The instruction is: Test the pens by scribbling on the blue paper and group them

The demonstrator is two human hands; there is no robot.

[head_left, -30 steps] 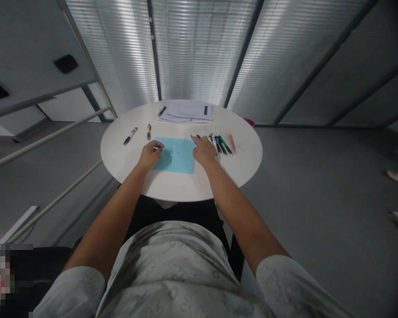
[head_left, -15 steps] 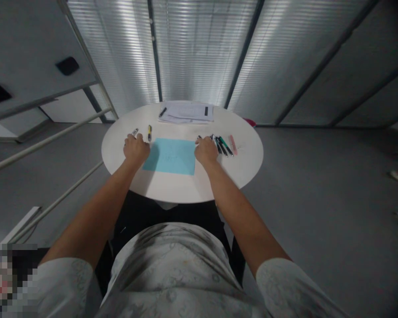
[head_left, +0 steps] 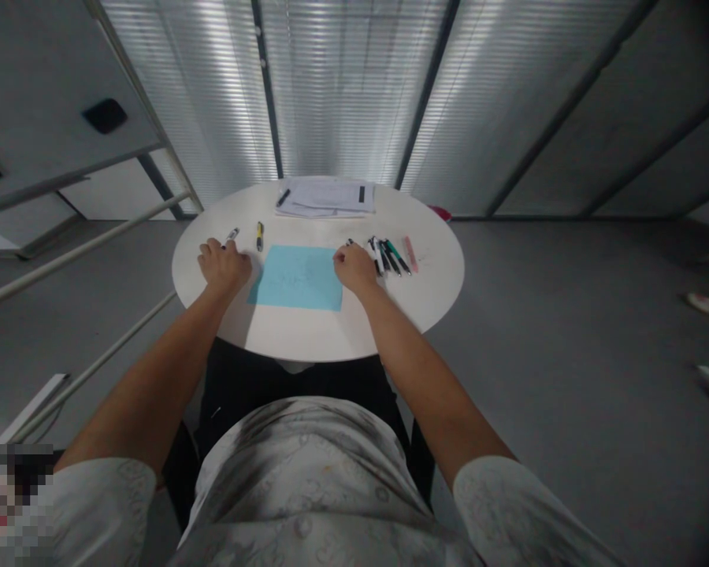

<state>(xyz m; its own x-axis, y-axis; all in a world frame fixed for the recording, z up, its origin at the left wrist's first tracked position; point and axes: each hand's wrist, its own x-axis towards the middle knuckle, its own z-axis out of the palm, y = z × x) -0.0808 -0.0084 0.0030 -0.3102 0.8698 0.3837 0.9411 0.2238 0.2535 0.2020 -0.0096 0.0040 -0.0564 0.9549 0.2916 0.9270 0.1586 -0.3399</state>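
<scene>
A blue sheet of paper with faint marks lies on the round white table. Left of the sheet, my left hand rests with its fingers apart, close to a white pen. A yellow and black pen lies between that hand and the sheet's top edge. My right hand is at the sheet's right edge, its fingers curled together; what they hold, if anything, is too small to make out. Several pens, one of them green, lie just right of it, beside a pink strip.
A stack of white papers with a black pen on it lies at the table's far edge. Something red shows behind the table. Metal rails run along the left.
The view has shifted slightly. My left hand has moved left, away from the blue sheet, and its fingers have spread. My right hand has turned a little, its fingers drawn together.
</scene>
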